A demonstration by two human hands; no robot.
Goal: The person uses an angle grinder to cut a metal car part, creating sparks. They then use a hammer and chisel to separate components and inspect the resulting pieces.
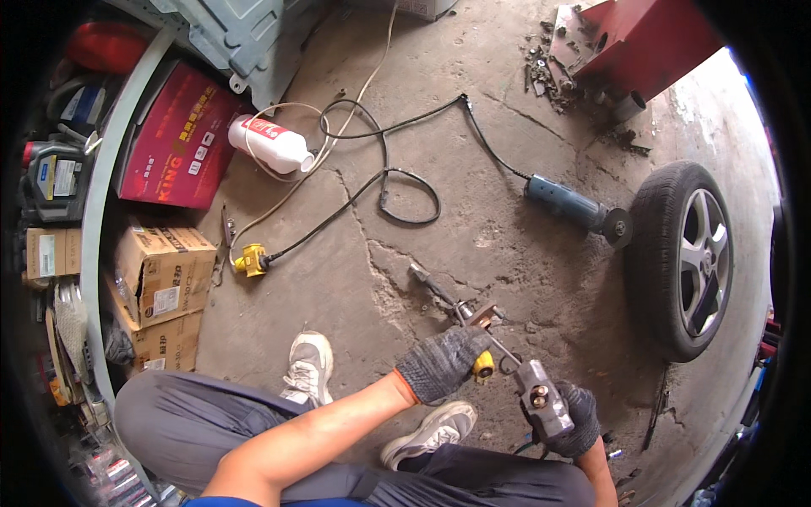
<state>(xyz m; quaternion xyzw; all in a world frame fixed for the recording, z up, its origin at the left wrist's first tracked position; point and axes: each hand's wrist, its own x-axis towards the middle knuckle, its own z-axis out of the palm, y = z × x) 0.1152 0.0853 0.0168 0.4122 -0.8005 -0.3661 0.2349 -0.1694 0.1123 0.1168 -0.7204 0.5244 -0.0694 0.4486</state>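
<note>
My left hand (443, 363), in a dark grey knit glove, is closed over something its fingers hide. A rusty metal plate (486, 317) and a yellow knob-like piece (482, 365) show right beside its fingers. Beyond it a slim dark metal bar (432, 286) slants away over the floor. My right hand (579, 421), gloved alike, grips a grey metal block (542, 399) with two brass-coloured round parts on its face. Between the hands runs a thin metal rod (505, 348), its end close to the block.
An angle grinder (564, 200) lies ahead, its cord leading to a yellow socket (252, 260). At the right stands a wheel (676, 262). A white bottle (270, 145), a red box (182, 139) and cardboard boxes (165, 275) line the left, beside a shelf. A red stand (646, 51) is far right.
</note>
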